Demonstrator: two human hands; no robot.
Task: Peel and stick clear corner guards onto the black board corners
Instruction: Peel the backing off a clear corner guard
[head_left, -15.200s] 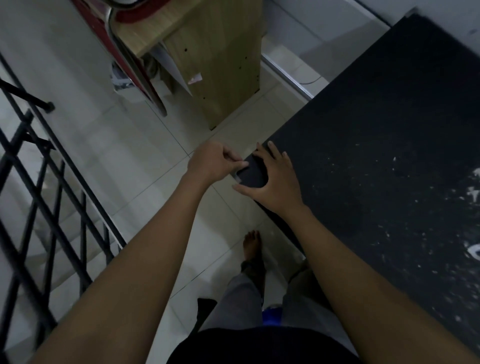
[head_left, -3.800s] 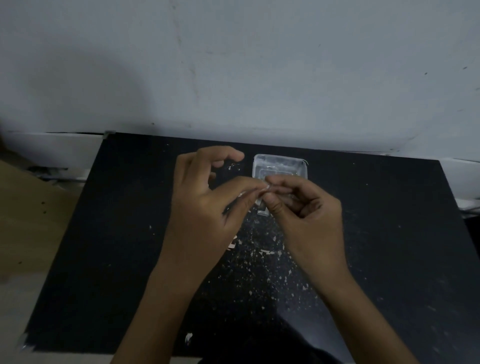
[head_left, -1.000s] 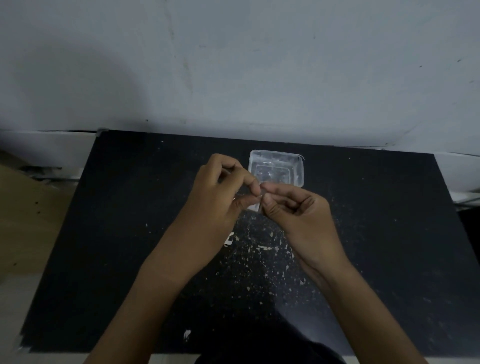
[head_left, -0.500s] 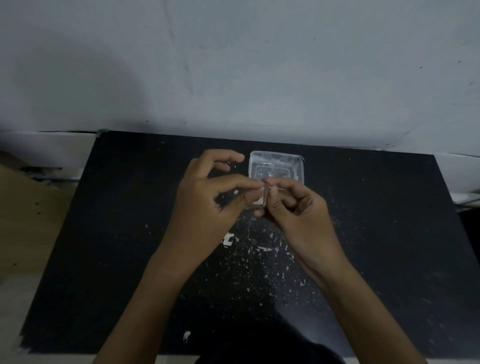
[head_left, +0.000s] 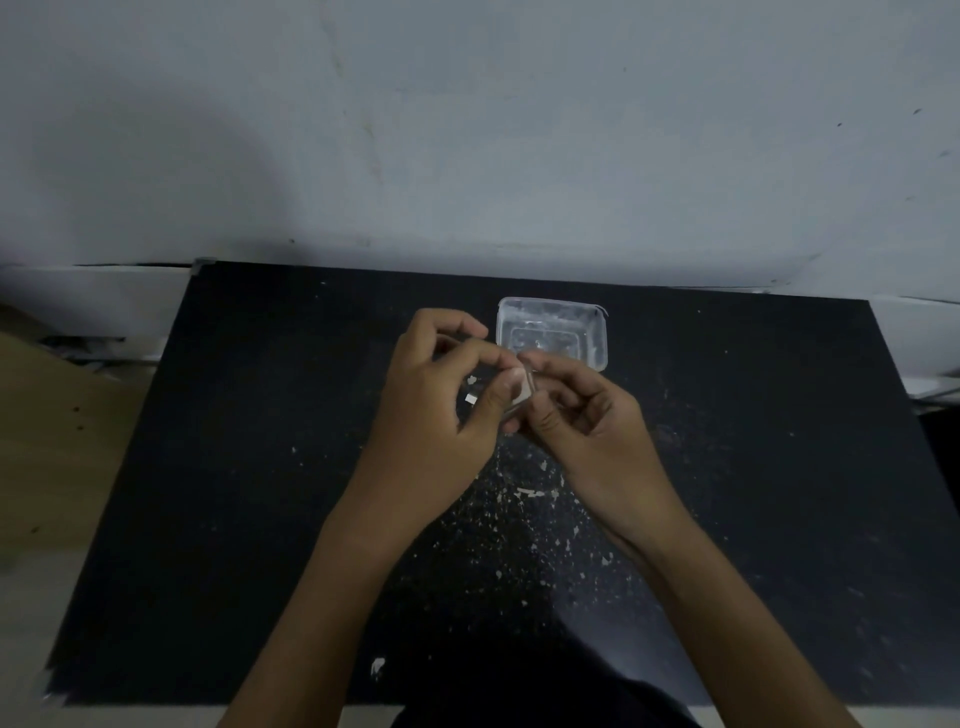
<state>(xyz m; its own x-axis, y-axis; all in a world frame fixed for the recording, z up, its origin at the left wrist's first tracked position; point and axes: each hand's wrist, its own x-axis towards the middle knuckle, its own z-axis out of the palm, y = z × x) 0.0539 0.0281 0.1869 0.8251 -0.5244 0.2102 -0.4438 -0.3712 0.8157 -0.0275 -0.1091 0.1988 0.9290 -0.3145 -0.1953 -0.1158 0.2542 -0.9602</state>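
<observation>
Both grips, the left hand (head_left: 434, 410) and right hand (head_left: 587, 421), are closed in a pinch on one clear corner guard (head_left: 519, 392), held above the black board (head_left: 234, 467). A clear plastic tray (head_left: 592, 332) is seen near the board's far edge, just beyond the fingertips.

1. We see a plain indoor room, most likely in a home; its exact kind cannot be told.
2. A painted wall (head_left: 467, 130), scuffed and marked, rises behind the black board (head_left: 234, 467).
3. Pale floor (head_left: 31, 623) shows at lower left.
</observation>
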